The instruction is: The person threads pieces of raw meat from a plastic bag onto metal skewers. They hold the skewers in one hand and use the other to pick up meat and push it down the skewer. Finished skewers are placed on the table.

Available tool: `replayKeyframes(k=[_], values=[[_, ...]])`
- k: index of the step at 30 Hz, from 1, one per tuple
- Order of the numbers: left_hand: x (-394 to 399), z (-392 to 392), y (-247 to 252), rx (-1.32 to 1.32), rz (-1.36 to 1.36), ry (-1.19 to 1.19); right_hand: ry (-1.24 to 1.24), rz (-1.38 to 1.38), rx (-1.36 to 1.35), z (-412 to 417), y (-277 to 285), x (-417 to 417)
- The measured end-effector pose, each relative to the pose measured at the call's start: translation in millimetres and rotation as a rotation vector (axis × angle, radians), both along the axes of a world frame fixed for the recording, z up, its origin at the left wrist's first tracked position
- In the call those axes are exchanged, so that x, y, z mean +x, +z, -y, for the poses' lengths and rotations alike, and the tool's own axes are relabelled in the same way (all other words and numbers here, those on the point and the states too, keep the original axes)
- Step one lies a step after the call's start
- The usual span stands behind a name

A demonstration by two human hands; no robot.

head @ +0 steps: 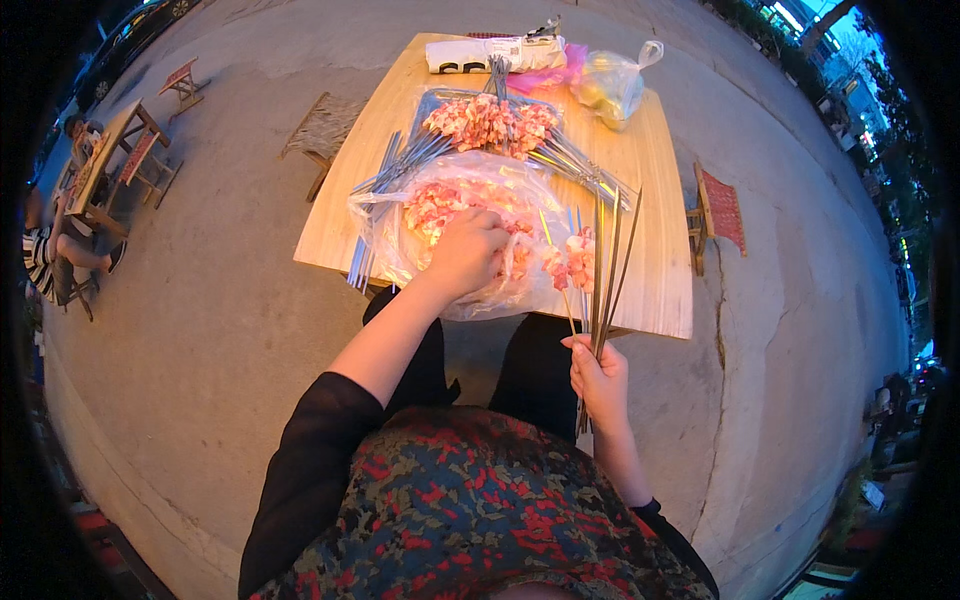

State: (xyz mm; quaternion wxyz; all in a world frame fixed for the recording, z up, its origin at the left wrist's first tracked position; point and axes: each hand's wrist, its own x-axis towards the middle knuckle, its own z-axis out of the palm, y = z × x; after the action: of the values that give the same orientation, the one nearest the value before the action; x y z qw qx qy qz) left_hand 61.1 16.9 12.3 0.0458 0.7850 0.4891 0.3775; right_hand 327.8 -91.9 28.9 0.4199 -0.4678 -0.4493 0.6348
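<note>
My right hand [600, 375] is shut around a bundle of metal skewers [611, 262], pointing away from me; a couple of them carry pieces of raw meat [580, 259]. My left hand [469, 251] reaches into an open clear plastic bag [382, 232] of raw meat chunks [431, 206]; its fingertips are among the meat, and whether they pinch a piece is hidden. Beyond the bag, a metal tray [429, 101] bears loaded meat skewers [487, 124], their bare ends fanned out to both sides.
The wooden table [656, 285] also holds a white printed package [472, 56], a pink bag [544, 75] and a tied clear bag [611, 86]. Low folding stools [724, 210] stand on either side. People sit at another table [97, 169] at the far left.
</note>
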Motion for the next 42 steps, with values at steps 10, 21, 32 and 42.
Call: replayKeyframes(k=[10, 21, 32, 42], values=[[-20, 15, -1, 0.015, 0.115, 0.133, 0.0, 0.017, 0.001, 4, -5, 5], [-25, 46, -20, -0.447, -0.05, -0.048, 0.044, 0.012, 0.003, 6, -3, -8], [-23, 41, -18, -0.305, 0.116, -0.037, 0.088, 0.049, 0.013, 6, 3, -12], [-24, 30, -13, -0.039, -0.161, -0.022, 0.078, 0.065, -0.001, 10, 5, -8]])
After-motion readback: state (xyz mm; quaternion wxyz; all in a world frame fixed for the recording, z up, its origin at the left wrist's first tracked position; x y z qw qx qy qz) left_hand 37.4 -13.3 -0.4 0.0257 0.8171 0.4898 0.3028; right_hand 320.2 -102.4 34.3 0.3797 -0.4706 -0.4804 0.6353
